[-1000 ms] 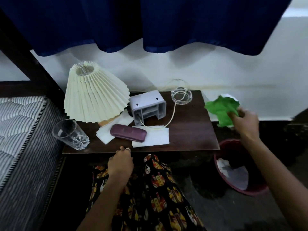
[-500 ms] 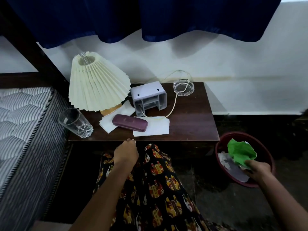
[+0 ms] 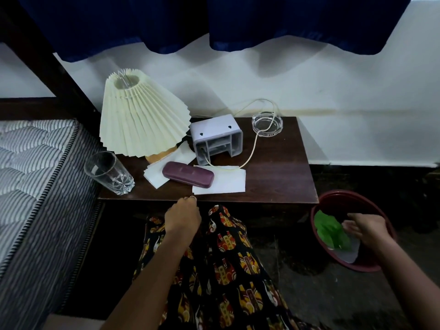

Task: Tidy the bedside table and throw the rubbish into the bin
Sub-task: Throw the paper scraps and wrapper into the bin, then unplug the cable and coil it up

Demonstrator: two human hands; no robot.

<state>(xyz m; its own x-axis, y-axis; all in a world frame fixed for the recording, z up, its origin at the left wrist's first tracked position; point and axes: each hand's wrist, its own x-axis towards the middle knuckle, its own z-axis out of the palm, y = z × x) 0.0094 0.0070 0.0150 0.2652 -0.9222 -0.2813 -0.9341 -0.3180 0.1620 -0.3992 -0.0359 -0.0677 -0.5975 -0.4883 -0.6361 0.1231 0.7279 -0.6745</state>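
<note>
Letting go with fingers now spread, the right hand (image 3: 366,228) is leaving the green paper (image 3: 332,231) in the bin (image 3: 321,206), while the left hand (image 3: 183,216), loosely curled and empty, is resting at the bench (image 3: 281,163) edge, where white papers (image 3: 226,183) are waiting

Green paper (image 3: 332,231) lies in a dark red bin (image 3: 371,265) by the right fingers (image 3: 350,226). Beyond the left fingers (image 3: 188,201): purple case (image 3: 188,173), white papers (image 3: 226,184), cream pleated lampshade (image 3: 140,117), dark brown table (image 3: 281,167).
</note>
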